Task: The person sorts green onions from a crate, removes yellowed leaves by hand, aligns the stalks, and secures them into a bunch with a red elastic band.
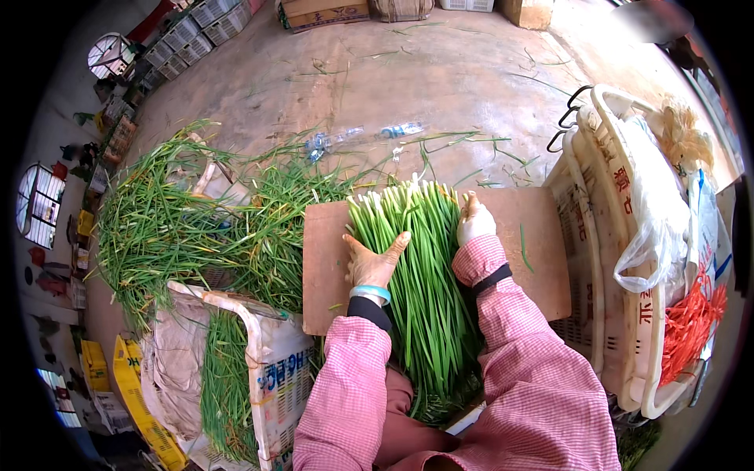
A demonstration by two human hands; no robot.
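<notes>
A thick bundle of green chives (421, 259) lies across a flat brown board (530, 253) in front of me. Its pale cut ends point away from me, and the long leaves hang over the near edge toward my lap. My left hand (372, 262) grips the left side, its thumb lying over the stalks; a light blue bangle circles that wrist. On the other side, my right hand (476, 221) holds the bundle near its pale ends, with its fingers partly hidden. A single loose leaf (526, 247) rests on the board's right part.
Loose chive leaves (171, 218) are heaped at left, above a white plastic crate (254, 341) holding more greens. Stacked white crates (624, 235) stand at right, with a clear plastic bag (657, 218) and red plastic strips (692, 329). Plastic bottles (402, 130) lie on the floor ahead.
</notes>
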